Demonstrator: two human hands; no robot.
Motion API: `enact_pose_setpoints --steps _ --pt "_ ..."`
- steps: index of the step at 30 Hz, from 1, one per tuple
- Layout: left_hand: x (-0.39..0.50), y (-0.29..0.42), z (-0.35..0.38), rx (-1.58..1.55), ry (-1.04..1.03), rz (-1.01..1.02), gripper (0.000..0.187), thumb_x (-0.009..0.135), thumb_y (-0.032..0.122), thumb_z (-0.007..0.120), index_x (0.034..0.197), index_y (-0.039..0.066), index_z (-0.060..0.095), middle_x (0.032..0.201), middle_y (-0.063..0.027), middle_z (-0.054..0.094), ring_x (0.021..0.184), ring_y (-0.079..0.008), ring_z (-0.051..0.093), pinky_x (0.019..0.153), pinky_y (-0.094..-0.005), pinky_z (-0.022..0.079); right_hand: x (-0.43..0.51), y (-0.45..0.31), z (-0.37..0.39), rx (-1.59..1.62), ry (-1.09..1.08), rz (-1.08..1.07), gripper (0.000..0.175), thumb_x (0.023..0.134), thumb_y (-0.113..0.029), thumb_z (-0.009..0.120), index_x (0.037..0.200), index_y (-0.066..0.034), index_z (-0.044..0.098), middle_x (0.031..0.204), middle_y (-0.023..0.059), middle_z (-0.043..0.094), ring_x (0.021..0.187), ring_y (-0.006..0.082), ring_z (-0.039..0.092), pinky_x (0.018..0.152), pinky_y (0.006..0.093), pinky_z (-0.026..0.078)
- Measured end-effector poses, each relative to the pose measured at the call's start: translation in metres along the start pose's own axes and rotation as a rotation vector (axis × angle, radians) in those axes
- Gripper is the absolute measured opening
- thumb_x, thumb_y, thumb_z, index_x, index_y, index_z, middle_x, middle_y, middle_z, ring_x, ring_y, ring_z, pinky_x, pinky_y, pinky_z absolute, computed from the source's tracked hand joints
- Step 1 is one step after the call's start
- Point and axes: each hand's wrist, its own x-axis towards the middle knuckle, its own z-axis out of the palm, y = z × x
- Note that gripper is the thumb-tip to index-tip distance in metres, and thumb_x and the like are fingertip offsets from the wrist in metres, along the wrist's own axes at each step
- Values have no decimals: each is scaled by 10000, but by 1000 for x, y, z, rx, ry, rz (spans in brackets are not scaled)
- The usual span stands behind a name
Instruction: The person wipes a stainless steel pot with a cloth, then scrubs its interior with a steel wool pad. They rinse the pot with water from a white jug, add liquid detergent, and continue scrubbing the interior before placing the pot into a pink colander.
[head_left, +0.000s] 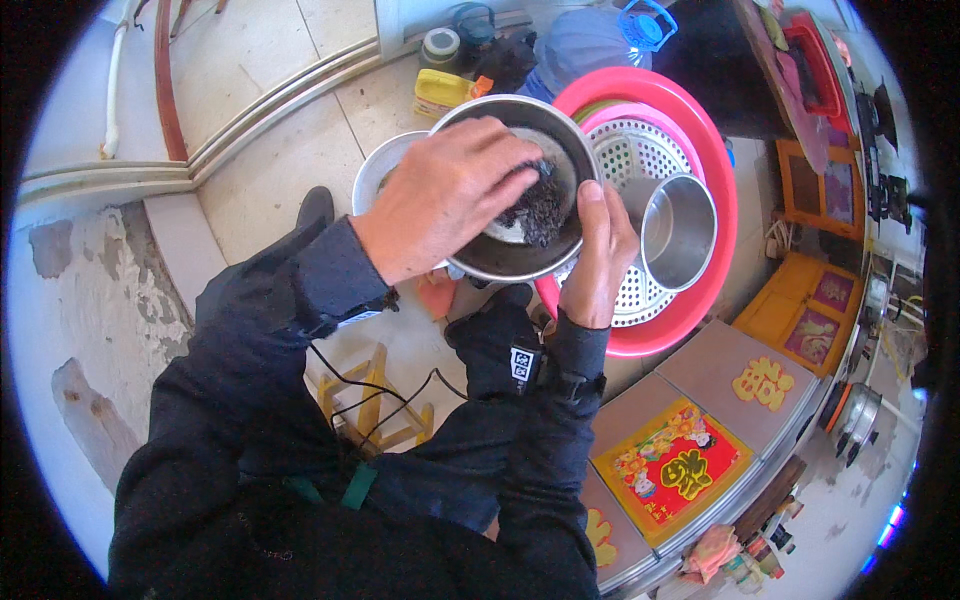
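A round metal pan (480, 256) with a darkened inner wall is held up before me, tilted so that its inside shows. My right hand (600, 244) grips its right rim, the thumb lying over the edge. Inside the pan, the fingers of my left hand (450, 191) press on a dark, wiry wad (546, 214) that looks like a steel-wool scourer. The wad lies against the paler pan bottom, and my left hand hides part of both. Partly behind the pan, at its left, is a pale round basin (369, 176).
A large pink plastic basin (694, 319) at the right holds a perforated metal steamer plate (637, 304) and a steel pot (679, 232). Beyond stand a water jug (585, 41) and a yellow bottle (439, 91). A wooden stool (371, 397) is below; decorated cabinets (679, 472) line the right.
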Motion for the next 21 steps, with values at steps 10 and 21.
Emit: enact_pose_setpoints --steps 10,21 --pt "-11 2 20 -214 -126 -141 439 781 83 792 1190 2 656 1152 -208 678 1035 -410 675 882 -430 559 -5 1 14 54 -34 -8 440 889 -266 795 1171 52 680 1045 88 657 971 179 619 865 323 504" --pt "-31 -4 25 -199 -477 -79 262 769 62 698 1028 32 723 1026 -200 699 967 -419 673 868 -489 548 -12 13 19 -72 -128 4 429 875 -267 812 1128 59 694 1021 117 685 911 178 634 824 317 512"
